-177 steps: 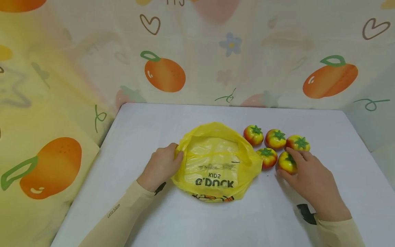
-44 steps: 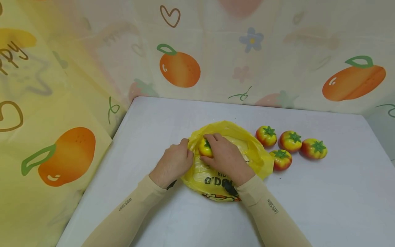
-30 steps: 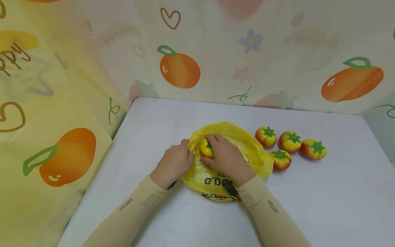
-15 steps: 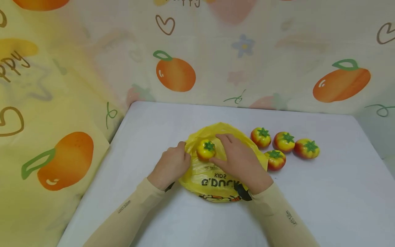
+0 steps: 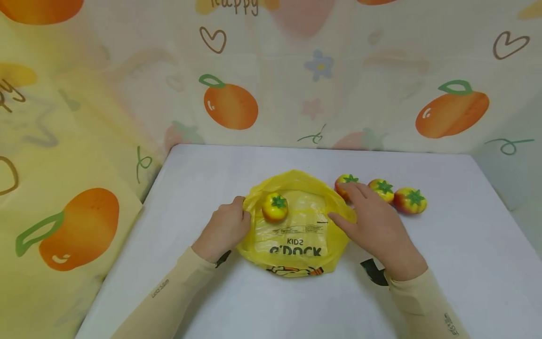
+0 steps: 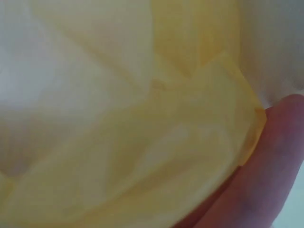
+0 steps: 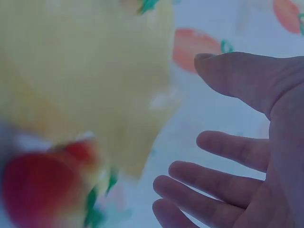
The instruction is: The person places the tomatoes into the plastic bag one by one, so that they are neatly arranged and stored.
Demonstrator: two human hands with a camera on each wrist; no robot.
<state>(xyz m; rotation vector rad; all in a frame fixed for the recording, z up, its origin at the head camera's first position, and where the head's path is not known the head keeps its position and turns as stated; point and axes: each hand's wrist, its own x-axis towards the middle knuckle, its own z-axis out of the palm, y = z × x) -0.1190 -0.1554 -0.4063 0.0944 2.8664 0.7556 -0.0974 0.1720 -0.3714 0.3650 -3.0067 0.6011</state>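
Note:
A yellow plastic bag with printed lettering lies on its side with its mouth spread. Inside it, near the left rim, rests a yellow-red toy tomato with a green star-shaped top. My left hand grips the bag's left rim; in the left wrist view a finger lies along the yellow film. My right hand hovers at the bag's right rim, holding nothing, its fingers spread apart in the right wrist view. Beyond it stand three more tomatoes, the leftmost tomato partly covered by the fingers. Blurred red tomatoes show in the right wrist view.
The white table carries everything. Behind it hangs a cream cloth backdrop printed with oranges and hearts, and another patterned yellow cloth runs along the left side. A middle tomato and a right tomato stand in a row.
My right hand has carried a tomato from the right into the bag, let go of it and moved back right. It now hides the tomato beside the bag. The left hand keeps its grip.

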